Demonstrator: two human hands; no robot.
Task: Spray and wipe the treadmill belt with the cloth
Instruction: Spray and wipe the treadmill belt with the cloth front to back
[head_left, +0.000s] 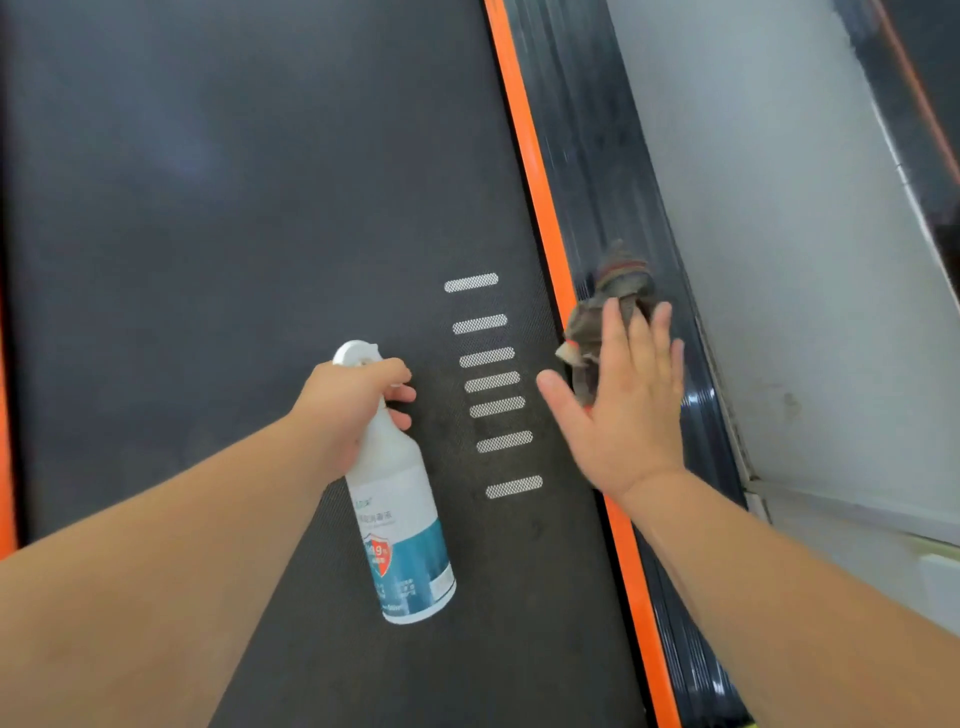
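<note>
L grip (353, 410) curled round spray bottle (400, 519); R grip (623, 405) spread flat, holding nothing; cloth (618, 283) at its tips on side rail (597, 156), prob. touching.

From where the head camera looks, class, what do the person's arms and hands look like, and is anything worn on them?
Nothing is worn. The left hand and right hand are bare: no gloves, rings or watch in view. The left forearm and right forearm are bare too, with no sleeve showing as far as the frame's edge, and no bands or straps at the wrists.
</note>
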